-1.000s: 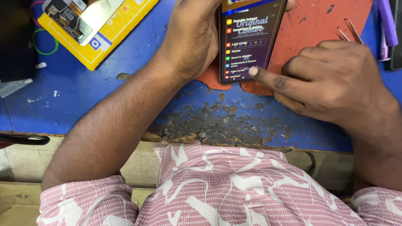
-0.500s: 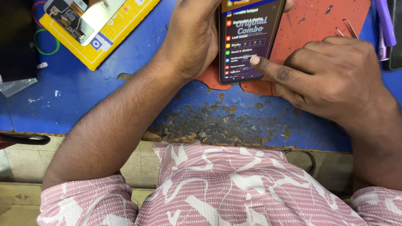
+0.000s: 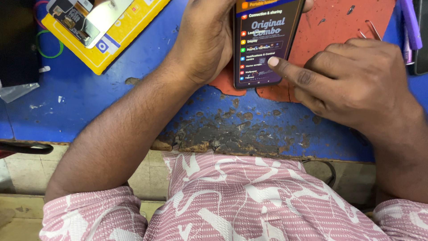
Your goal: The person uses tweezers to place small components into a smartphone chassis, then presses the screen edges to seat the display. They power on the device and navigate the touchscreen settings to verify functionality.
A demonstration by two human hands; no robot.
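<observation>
My left hand [image 3: 207,38] grips a dark smartphone [image 3: 265,40] from its left side, holding it above a red mat [image 3: 339,27] on a worn blue table [image 3: 111,98]. The lit screen shows a list of menu rows with small coloured icons. My right hand [image 3: 352,78] rests to the right of the phone with its index finger stretched out, the fingertip touching the lower right part of the screen. The other fingers of that hand are curled.
A yellow box [image 3: 111,40] with a phone screen part [image 3: 84,18] on it lies at the upper left, next to a green rubber band [image 3: 47,51]. Metal tweezers [image 3: 370,29] and a purple tool [image 3: 411,24] lie at the upper right. The table's front edge is chipped.
The list on the phone screen has scrolled, showing different rows. My right index fingertip has shifted slightly upward on the screen. The left hand keeps its grip.
</observation>
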